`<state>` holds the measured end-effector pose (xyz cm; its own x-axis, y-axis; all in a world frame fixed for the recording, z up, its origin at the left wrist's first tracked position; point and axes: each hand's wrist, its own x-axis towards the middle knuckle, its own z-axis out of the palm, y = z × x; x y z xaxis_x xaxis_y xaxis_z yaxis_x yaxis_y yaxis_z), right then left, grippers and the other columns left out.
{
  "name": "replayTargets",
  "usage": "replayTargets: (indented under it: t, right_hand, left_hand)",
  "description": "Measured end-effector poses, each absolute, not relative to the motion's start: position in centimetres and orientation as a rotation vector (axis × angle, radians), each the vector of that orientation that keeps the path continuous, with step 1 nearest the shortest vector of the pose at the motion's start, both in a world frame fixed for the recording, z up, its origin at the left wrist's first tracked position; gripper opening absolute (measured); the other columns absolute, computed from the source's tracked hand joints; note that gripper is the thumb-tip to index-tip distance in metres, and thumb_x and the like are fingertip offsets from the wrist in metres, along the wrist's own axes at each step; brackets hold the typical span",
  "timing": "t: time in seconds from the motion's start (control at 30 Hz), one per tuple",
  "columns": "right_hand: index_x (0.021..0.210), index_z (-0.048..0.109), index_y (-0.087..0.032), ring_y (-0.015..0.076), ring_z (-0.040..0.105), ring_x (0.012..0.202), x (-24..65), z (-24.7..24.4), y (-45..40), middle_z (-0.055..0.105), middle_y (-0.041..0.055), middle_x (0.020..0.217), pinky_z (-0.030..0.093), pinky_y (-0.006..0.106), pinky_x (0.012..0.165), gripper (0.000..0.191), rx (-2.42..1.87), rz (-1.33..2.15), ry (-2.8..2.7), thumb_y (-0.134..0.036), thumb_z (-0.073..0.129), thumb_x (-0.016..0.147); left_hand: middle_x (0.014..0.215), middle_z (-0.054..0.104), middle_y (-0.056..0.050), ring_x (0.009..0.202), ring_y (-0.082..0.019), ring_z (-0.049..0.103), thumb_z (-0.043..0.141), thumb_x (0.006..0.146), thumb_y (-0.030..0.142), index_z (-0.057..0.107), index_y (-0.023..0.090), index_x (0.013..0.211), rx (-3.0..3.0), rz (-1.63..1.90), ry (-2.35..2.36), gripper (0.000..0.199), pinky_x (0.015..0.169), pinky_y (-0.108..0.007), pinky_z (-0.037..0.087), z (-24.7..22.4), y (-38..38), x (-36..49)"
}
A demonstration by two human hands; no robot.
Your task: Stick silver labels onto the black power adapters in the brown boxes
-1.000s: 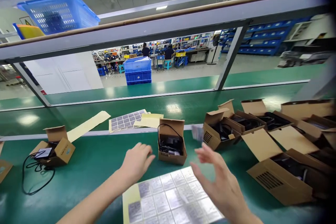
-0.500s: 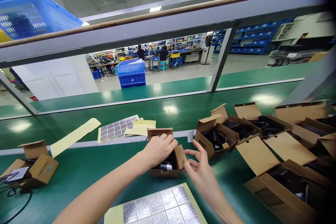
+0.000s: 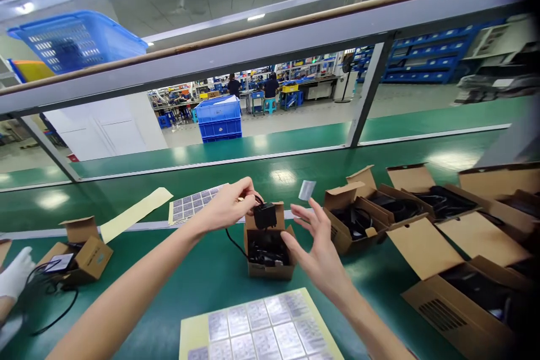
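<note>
My left hand [image 3: 236, 202] is closed on a black power adapter [image 3: 265, 215], pinching it near its cable just above the small open carton [image 3: 270, 271]. A black cable [image 3: 236, 243] hangs down at the carton's left side. More dark items lie inside the carton, too shadowed to tell apart. My right hand [image 3: 314, 242] is open, fingers spread, by the carton's right flap. A small silver label [image 3: 307, 190] shows at its fingertip, seemingly stuck there. In front of me lies a sheet of silver labels [image 3: 261, 326] on yellow backing.
Several open cartons [image 3: 354, 225] with black cables stand at the right. At the left, another person's white-gloved hand [image 3: 17, 275] is beside an open carton [image 3: 90, 261]. Further back lie a yellow strip [image 3: 135, 214] and more label sheets [image 3: 192, 205]. A rail [image 3: 253, 39] crosses overhead.
My left hand has risen out of the carton and moved left, lifting the black adapter. My right hand has let go of the flap, the label rising with it. A gloved hand has appeared at left.
</note>
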<state>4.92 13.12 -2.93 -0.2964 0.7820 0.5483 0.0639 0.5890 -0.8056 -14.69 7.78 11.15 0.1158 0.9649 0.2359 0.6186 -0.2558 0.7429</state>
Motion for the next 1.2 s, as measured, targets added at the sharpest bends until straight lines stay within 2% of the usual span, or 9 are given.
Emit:
replayTargets:
  t: [0.17, 0.27, 0.4, 0.53, 0.6, 0.73, 0.83, 1.03, 1.2]
  right_hand:
    - [0.153, 0.006, -0.029, 0.0169, 0.068, 0.085, 2.1, 2.6, 13.4, 0.066, 0.0034, 0.105, 0.057, 0.036, 0.081, 0.082, -0.388, 1.451, -1.671, -0.045, 0.059, 0.093]
    - [0.152, 0.012, -0.033, 0.0087, 0.055, 0.058, 2.1, 4.3, 14.2, 0.060, -0.0028, 0.095, 0.049, 0.025, 0.056, 0.085, -0.419, 1.580, -1.656, -0.047, 0.066, 0.088]
    - [0.150, 0.017, -0.033, 0.0084, 0.053, 0.059, 2.5, 5.2, 14.7, 0.056, -0.0041, 0.089, 0.045, 0.023, 0.053, 0.078, -0.429, 1.630, -1.839, -0.048, 0.065, 0.090]
    - [0.149, 0.018, -0.031, 0.0075, 0.051, 0.057, 2.2, 5.5, 14.4, 0.059, -0.0040, 0.090, 0.046, 0.023, 0.054, 0.077, -0.378, 1.619, -1.925, -0.047, 0.064, 0.090]
    - [0.151, 0.014, -0.031, 0.0086, 0.051, 0.057, 2.1, 5.5, 14.3, 0.061, -0.0035, 0.089, 0.047, 0.024, 0.054, 0.081, -0.355, 1.605, -1.970, -0.048, 0.064, 0.090]
    - [0.145, 0.034, -0.026, 0.0168, 0.061, 0.079, 3.5, 5.6, 14.1, 0.064, 0.0052, 0.102, 0.053, 0.032, 0.070, 0.066, -0.531, 1.251, -2.001, -0.051, 0.061, 0.091]
    - [0.111, 0.062, -0.024, 0.0211, 0.060, 0.095, 5.8, 5.8, 13.0, 0.061, 0.0081, 0.109, 0.052, 0.034, 0.081, 0.036, -0.641, 0.954, -1.874, -0.051, 0.064, 0.088]
    - [0.085, 0.060, -0.021, 0.0134, 0.057, 0.069, 7.1, 5.7, 9.0, 0.058, -0.0005, 0.077, 0.049, 0.023, 0.060, 0.030, -0.643, 1.513, -1.922, -0.051, 0.062, 0.091]
    - [0.084, 0.060, -0.021, 0.0133, 0.058, 0.067, 5.8, 5.2, 7.9, 0.059, -0.0003, 0.076, 0.051, 0.023, 0.060, 0.035, -0.726, 1.480, -1.916, -0.055, 0.062, 0.089]
  left_hand:
    - [0.100, 0.067, -0.005, 0.069, -0.011, 0.063, 0.051, 0.096, 0.041, 0.045, 0.019, 0.087, 1.588, 1.257, 1.379, 0.024, 0.057, -0.024, 0.054, 10.7, 4.7, -15.9]
    - [0.088, 0.067, -0.003, 0.062, -0.009, 0.059, 0.056, 0.094, 0.038, 0.052, 0.017, 0.088, 1.643, 1.127, 1.527, 0.022, 0.054, -0.019, 0.046, 11.0, 3.1, -17.7]
    - [0.095, 0.069, -0.004, 0.086, -0.017, 0.065, 0.067, 0.087, 0.032, 0.061, 0.017, 0.094, 1.800, 0.949, 1.683, 0.018, 0.072, -0.025, 0.050, 10.9, 2.1, -19.3]
    - [0.130, 0.062, -0.009, 0.110, -0.026, 0.062, 0.082, 0.075, 0.033, 0.053, 0.024, 0.129, 2.134, 0.889, 1.749, 0.062, 0.088, -0.034, 0.051, 9.4, 2.4, -18.6]
    - [0.131, 0.062, -0.008, 0.114, -0.026, 0.061, 0.080, 0.078, 0.029, 0.054, 0.026, 0.130, 2.294, 0.868, 1.709, 0.058, 0.094, -0.037, 0.050, 8.4, 2.5, -17.8]
    - [0.114, 0.069, -0.006, 0.098, -0.022, 0.066, 0.075, 0.081, 0.026, 0.060, 0.021, 0.121, 2.269, 0.976, 1.741, 0.042, 0.085, -0.033, 0.053, 6.5, 1.7, -16.4]
    - [0.107, 0.069, -0.005, 0.089, -0.019, 0.066, 0.076, 0.078, 0.024, 0.061, 0.020, 0.118, 2.133, 1.088, 1.742, 0.043, 0.076, -0.029, 0.055, 5.2, 0.4, -15.4]
    - [0.104, 0.069, -0.003, 0.087, -0.018, 0.065, 0.077, 0.075, 0.022, 0.063, 0.022, 0.116, 2.036, 1.143, 1.721, 0.044, 0.072, -0.026, 0.054, 3.8, -1.3, -13.8]
    - [0.102, 0.069, -0.005, 0.084, -0.019, 0.066, 0.075, 0.071, 0.017, 0.061, 0.019, 0.118, 2.109, 1.149, 1.751, 0.048, 0.066, -0.026, 0.053, 3.6, -1.6, -13.2]
